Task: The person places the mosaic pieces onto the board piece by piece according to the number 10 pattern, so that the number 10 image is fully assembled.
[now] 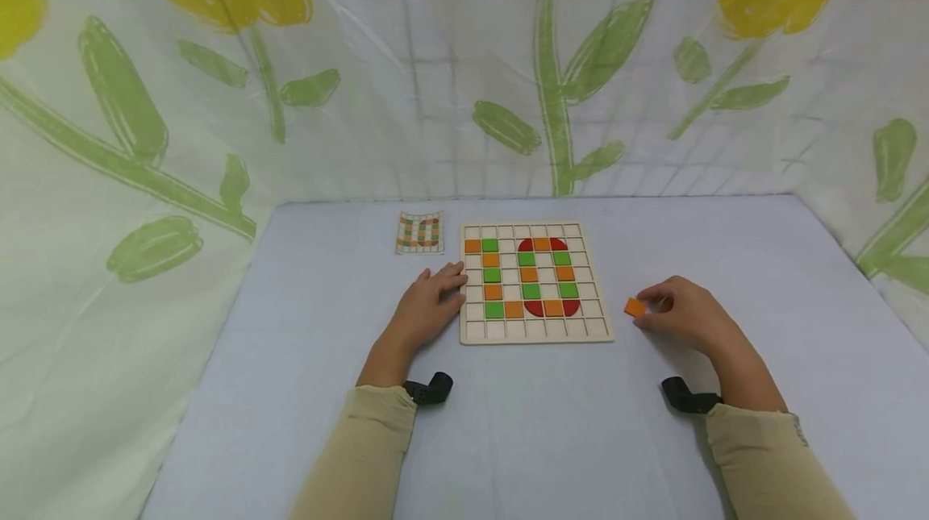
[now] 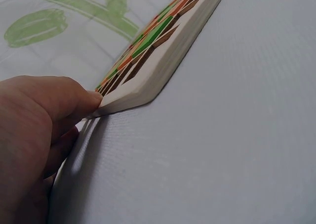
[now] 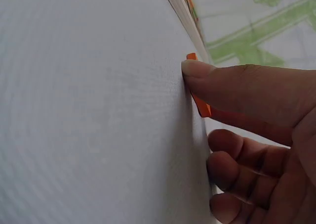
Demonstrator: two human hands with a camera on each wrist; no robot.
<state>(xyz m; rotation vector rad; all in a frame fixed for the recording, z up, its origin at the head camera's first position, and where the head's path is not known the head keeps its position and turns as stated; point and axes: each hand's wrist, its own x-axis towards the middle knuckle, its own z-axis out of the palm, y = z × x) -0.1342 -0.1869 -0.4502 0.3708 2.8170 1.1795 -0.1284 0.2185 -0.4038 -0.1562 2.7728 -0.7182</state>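
A pale wooden grid board [image 1: 537,330] lies flat, holding orange and green square tiles and red rounded corner tiles. My left hand [image 1: 430,308] rests at the board's left side, fingertips touching its edge. Seen from the left wrist, the thumb of that hand [image 2: 34,115] touches the rim near a corner. To the right of the board, my right hand [image 1: 685,314] pinches an orange square tile [image 1: 635,307] between thumb and fingers. The right wrist view shows this orange tile [image 3: 202,105] on edge, close to the tabletop, partly covered by the thumb.
A small pattern card [image 1: 420,233] with a similar coloured grid lies behind the left hand, left of the board. White cloth covers the table [image 1: 551,431]. A curtain [image 1: 406,101] with painted yellow flowers hangs along the back and sides.
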